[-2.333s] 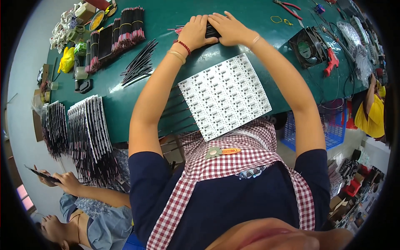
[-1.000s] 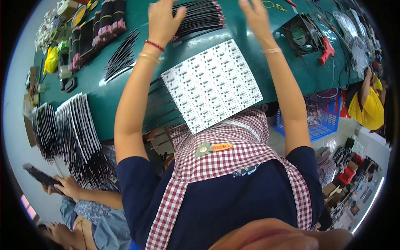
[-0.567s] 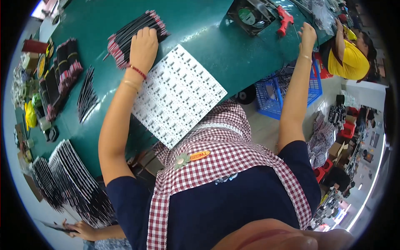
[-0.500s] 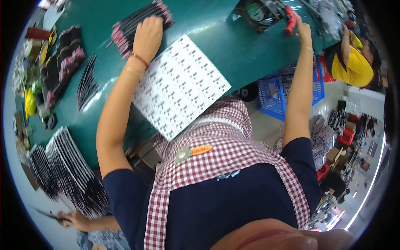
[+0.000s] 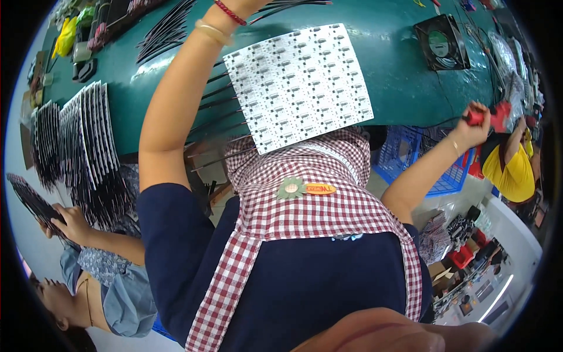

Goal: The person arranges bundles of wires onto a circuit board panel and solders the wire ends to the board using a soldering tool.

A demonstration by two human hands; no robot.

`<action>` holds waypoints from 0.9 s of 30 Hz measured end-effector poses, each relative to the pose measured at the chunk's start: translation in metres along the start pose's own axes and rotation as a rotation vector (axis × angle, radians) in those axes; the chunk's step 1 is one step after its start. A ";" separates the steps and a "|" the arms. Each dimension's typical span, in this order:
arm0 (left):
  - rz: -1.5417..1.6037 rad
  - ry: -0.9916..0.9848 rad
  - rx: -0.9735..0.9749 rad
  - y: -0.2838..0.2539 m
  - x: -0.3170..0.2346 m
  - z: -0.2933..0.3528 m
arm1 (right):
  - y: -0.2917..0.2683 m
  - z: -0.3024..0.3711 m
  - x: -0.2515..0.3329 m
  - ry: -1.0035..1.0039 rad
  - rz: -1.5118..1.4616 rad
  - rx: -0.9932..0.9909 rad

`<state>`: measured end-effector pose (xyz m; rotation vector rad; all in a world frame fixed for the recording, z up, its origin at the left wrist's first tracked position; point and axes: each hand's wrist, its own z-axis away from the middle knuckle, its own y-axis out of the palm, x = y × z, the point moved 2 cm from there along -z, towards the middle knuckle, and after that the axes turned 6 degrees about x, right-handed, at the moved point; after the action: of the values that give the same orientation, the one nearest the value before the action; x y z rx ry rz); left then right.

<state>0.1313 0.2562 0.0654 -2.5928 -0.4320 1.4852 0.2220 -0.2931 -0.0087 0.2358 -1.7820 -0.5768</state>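
A white circuit board panel (image 5: 299,88), dotted with rows of small black parts, lies at the table's near edge against my apron. Dark wires (image 5: 218,105) stick out from its left side. My left hand (image 5: 251,4) reaches over the table past the panel's far left corner. Its fingers are cut off by the upper edge, close to a spread of black wires (image 5: 287,8). Off to the right, my right hand (image 5: 478,124) is closed around a red tool (image 5: 500,116), whose exact kind I cannot make out. It is held beyond the table's near edge.
A square black fan (image 5: 441,42) stands on the green table (image 5: 399,76) at the right, with clear plastic bags beyond. Loose black wires (image 5: 167,29) lie at the far left. Wired panels (image 5: 88,129) stand near a co-worker's hand (image 5: 73,226). A blue crate (image 5: 404,155) sits below.
My right hand, earlier at the red tool by the fan, now holds it lower and farther right. The panel is turned, its side wires now showing. My left hand has gone mostly out of the picture.
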 end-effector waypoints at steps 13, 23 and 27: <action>-0.434 -0.659 0.365 -0.047 -0.009 0.187 | 0.108 0.161 0.034 0.285 -0.676 0.480; -0.498 -0.503 0.198 -0.006 0.004 0.183 | 0.169 0.222 -0.089 0.629 -0.389 0.588; -0.214 -0.654 0.221 -0.002 0.019 0.175 | 0.166 0.194 -0.102 0.595 -0.387 0.581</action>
<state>-0.0103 0.2580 -0.0391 -1.7854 -0.5434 2.1267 0.0900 -0.0554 -0.0490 1.0567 -1.2783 -0.1979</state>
